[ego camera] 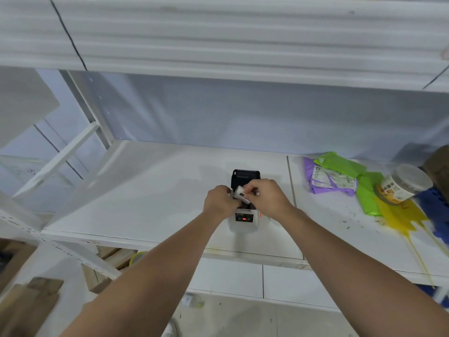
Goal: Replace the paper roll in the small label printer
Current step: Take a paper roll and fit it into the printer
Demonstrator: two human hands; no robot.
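Note:
A small white label printer [243, 223] stands on the white shelf [150, 190], its black lid [245, 177] swung open toward the back. A red light glows on its front panel. Just above the open compartment, both hands hold a small white paper roll [240, 192] with dark print on it. My left hand [218, 201] grips the roll from the left. My right hand [264, 195] pinches its right end from above. The compartment itself is mostly hidden behind my fingers.
To the right on the shelf lie purple and green plastic bags [340, 176], a clear lidded jar [403, 184] on its side, and yellow and blue bags. A shelf board runs overhead. Wooden pieces [36, 295] lie below at the left.

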